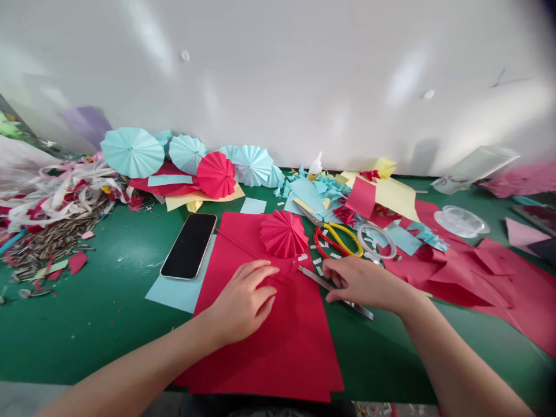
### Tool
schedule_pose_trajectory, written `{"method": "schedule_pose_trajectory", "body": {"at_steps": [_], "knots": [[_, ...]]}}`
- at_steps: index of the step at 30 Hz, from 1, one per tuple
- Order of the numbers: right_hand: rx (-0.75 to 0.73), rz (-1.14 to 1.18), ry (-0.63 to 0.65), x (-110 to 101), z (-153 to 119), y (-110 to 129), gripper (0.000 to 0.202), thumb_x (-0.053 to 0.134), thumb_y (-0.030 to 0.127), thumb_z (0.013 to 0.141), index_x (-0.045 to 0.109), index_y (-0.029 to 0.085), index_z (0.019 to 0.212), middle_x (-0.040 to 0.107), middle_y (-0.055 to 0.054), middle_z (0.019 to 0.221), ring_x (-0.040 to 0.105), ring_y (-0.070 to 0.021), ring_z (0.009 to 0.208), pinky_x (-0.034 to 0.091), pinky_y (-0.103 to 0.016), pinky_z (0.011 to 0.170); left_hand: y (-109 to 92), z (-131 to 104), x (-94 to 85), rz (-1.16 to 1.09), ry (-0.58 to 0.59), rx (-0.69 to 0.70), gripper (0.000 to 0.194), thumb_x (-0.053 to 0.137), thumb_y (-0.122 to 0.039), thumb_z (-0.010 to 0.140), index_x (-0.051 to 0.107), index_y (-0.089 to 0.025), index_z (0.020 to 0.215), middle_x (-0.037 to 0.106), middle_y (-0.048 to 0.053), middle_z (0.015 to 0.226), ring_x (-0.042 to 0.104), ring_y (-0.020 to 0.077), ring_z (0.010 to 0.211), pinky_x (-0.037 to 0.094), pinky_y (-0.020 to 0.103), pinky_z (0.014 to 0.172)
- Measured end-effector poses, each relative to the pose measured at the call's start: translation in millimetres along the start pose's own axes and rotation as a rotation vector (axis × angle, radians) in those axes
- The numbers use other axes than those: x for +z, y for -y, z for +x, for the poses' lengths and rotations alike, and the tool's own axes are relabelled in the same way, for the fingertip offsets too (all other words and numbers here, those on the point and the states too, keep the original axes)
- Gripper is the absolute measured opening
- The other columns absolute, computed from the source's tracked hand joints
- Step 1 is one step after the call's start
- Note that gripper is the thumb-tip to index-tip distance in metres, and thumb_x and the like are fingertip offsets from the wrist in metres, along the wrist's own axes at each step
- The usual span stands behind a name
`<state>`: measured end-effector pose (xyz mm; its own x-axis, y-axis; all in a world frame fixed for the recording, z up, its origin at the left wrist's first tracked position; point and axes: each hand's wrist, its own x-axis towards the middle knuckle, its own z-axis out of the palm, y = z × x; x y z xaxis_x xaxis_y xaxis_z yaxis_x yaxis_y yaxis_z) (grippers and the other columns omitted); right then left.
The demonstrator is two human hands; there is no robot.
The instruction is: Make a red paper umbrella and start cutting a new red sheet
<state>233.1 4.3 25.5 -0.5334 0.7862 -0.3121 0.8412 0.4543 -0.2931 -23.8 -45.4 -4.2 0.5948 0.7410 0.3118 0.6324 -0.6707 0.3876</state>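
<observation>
Large red paper [269, 341] lies flat before me, with a pleated red paper rosette [284, 234] at its top. My left hand [244, 298] rests over the paper, its fingers apart and holding nothing. At the paper's right edge, my right hand [358, 282] is above a slim metal tool [316, 279], its fingers curled; whether they grip the tool is hidden. Scissors with yellow and red handles [343, 238] lie beyond that hand, beside a roll of clear tape [377, 241]. Small white pieces are scattered around them.
A black-screened phone [189, 246] sits on light blue paper [174, 292] at left. Blue rosettes [132, 152] line the white wall [278, 75]. Ribbons [65, 185] are heaped far left, crumpled red paper [478, 272] at right, and a plastic cup [475, 168] lies behind.
</observation>
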Motion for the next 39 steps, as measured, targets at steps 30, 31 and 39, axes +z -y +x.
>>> {"method": "schedule_pose_trajectory", "body": {"at_steps": [30, 31, 39], "knots": [[-0.355, 0.14, -0.067, 3, -9, -2, 0.025, 0.043, 0.018, 0.083, 0.06, 0.022, 0.101, 0.063, -0.003, 0.09, 0.058, -0.0136, 0.082, 0.042, -0.024, 0.072, 9, 3, -1.4, 0.04, 0.181, -0.01, 0.028, 0.044, -0.024, 0.084, 0.057, -0.016, 0.108, 0.051, 0.006, 0.124, 0.038, 0.0225, 0.117, 0.031, 0.04, 0.099], [-0.363, 0.129, -0.068, 5, -9, -3, 0.026, 0.043, 0.02, 0.084, 0.06, 0.023, 0.103, 0.063, -0.004, 0.09, 0.058, -0.0138, 0.082, 0.043, -0.024, 0.072, 9, 3, -0.3, 0.049, 0.186, 0.009, 0.03, 0.042, -0.024, 0.086, 0.055, -0.016, 0.111, 0.05, 0.006, 0.125, 0.037, 0.0226, 0.118, 0.03, 0.041, 0.099], [-0.374, 0.071, -0.048, 10, -12, -7, 0.033, 0.041, 0.026, 0.088, 0.052, 0.028, 0.119, 0.058, -0.005, 0.093, 0.057, -0.0142, 0.082, 0.045, -0.025, 0.071, 13, 4, -0.7, 0.022, 0.249, 0.061, 0.037, 0.04, -0.023, 0.087, 0.046, -0.014, 0.122, 0.049, 0.007, 0.128, 0.033, 0.0209, 0.122, 0.025, 0.04, 0.101]]}}
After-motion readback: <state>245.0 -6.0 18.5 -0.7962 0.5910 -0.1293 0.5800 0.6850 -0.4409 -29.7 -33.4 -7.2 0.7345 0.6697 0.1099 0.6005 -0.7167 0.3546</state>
